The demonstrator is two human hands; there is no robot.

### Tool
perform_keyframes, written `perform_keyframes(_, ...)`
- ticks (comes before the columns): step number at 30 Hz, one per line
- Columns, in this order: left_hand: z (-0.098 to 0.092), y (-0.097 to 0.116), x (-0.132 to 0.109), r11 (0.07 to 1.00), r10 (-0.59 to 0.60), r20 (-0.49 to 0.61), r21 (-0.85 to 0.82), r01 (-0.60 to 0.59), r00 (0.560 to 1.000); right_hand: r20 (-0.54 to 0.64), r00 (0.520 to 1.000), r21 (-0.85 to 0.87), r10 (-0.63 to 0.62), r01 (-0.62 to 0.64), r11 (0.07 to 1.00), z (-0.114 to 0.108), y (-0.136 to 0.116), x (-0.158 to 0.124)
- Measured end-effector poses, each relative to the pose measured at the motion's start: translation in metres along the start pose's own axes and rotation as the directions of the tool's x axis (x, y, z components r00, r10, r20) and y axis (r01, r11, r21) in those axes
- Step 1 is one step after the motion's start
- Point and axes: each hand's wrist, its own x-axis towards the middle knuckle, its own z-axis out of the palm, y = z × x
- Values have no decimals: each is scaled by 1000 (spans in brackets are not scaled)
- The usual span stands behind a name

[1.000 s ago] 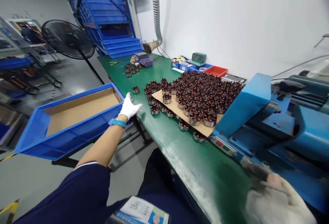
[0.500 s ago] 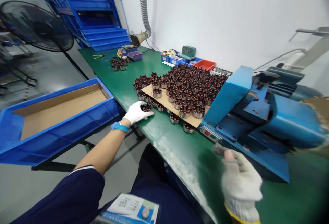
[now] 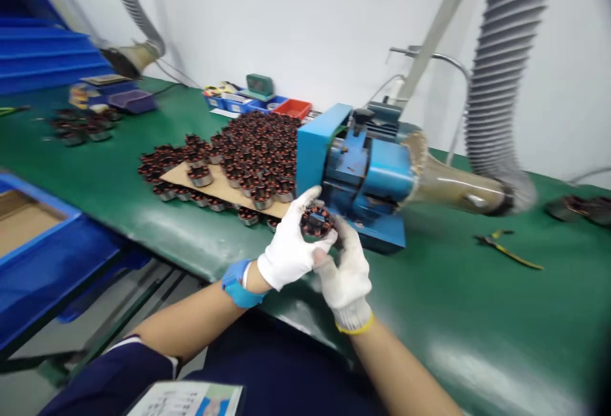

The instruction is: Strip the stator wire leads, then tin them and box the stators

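Note:
A round copper-wound stator [image 3: 316, 221] is held in front of me over the green bench [image 3: 429, 314]. My left hand [image 3: 289, 247], in a white glove, grips it from the left. My right hand [image 3: 346, 270], also gloved, closes on it from the right and below. Both hands hover just in front of the blue machine [image 3: 363, 171]. A large heap of similar stators [image 3: 248, 152] lies on a cardboard sheet [image 3: 184, 176] to the left of the machine.
A ribbed grey hose [image 3: 496, 79] runs down to the machine's funnel at the right. Yellow-handled pliers [image 3: 506, 247] lie on the bench right of it. A blue crate [image 3: 42, 257] lined with cardboard sits lower left. Small parts bins [image 3: 267, 103] stand at the wall.
My left hand picked a stator from the pile's edge and brought it in front of the machine. My right hand rose to meet it. The view swung to the right.

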Motion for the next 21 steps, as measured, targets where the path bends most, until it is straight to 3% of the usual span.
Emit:
perform_keyframes(3, 22, 1, 16, 999, 8, 63, -43, -5, 998, -241, 970, -67, -42, 27, 997, -12, 3, 18)
perform_keyframes(5, 31, 1, 24, 999, -35, 48, -16, 36, 998, -305, 952, -113, -28, -7, 994, -18, 3, 28)
perform_keyframes(7, 37, 2, 29, 994, -48, 41, 96, 44, 998, -329, 944, -110, 33, -73, 991, -22, 3, 35)
perform_keyframes(12, 49, 6, 39, 942, 57, 24, 331, -62, 998, -356, 908, -7, 221, -239, 971, -32, 6, 47)
perform_keyframes(17, 64, 13, 52, 899, 141, 39, 413, -145, 989, -393, 905, -11, 161, -180, 984, -45, 4, 57)
perform_keyframes(21, 70, 9, 57, 887, 177, 40, 427, -177, 983, -373, 908, 35, 191, -191, 981, -49, 2, 59)
